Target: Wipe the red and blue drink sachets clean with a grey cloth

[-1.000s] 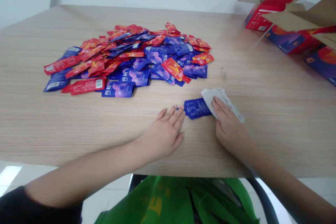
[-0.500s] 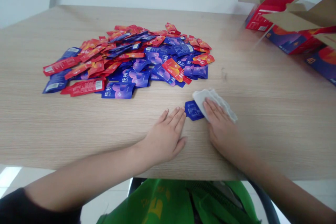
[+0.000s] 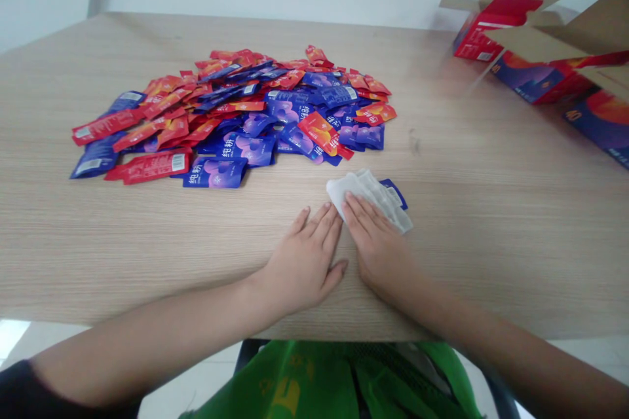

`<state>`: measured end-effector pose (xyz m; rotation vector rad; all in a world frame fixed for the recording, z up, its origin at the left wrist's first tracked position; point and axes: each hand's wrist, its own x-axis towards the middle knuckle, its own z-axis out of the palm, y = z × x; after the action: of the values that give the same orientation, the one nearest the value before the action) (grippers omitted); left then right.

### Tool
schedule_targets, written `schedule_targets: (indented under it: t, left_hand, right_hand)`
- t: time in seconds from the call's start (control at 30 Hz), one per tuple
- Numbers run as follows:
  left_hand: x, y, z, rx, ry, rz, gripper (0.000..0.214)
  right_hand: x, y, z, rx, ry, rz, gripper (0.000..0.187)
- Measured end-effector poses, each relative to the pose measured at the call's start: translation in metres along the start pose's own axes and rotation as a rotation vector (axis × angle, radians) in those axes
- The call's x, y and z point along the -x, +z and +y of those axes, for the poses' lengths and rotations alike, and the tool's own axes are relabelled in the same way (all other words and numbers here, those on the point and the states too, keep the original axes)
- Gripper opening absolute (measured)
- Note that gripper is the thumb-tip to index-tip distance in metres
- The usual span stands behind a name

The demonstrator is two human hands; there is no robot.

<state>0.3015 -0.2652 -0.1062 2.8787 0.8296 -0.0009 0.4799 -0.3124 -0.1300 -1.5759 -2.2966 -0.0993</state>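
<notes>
Under my right hand (image 3: 381, 242) lies a folded white cloth (image 3: 363, 193), pressed flat with outstretched fingers. The cloth covers most of a blue sachet (image 3: 396, 192) on the table; only its right end with a white label peeks out. My left hand (image 3: 309, 252) rests flat on the wood, fingers stretched and thumb apart. Its fingertips meet the cloth's left edge, where the sachet's covered end is hidden. Beyond both hands spreads a heap of red and blue sachets (image 3: 255, 141).
Several opened cardboard boxes in red and blue, one a red box (image 3: 479, 36), another a blue box (image 3: 521, 75), stand at the back right with flaps raised. The wooden table (image 3: 491, 242) ends at a front edge near my green apron (image 3: 314, 380).
My right hand has slid left with the cloth along the sachet, covering its left part and baring its right end. My left hand has stayed in place.
</notes>
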Motion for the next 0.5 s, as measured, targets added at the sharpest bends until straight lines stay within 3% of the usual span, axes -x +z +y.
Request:
schedule_targets:
  t: [0.13,0.37,0.5]
  left_hand:
    - [0.001,-0.001,0.000,0.001,0.010,0.006,0.069]
    - [0.001,0.000,-0.001,-0.008,0.017,0.014,0.068]
    - [0.001,0.000,-0.001,0.000,0.012,0.011,0.068]
  right_hand:
    - [0.007,-0.005,0.008,-0.002,0.016,0.004,0.062]
    - [0.030,-0.018,0.050,0.026,0.215,0.045,0.060]
    - [0.024,-0.016,0.039,-0.011,0.180,0.045,0.058]
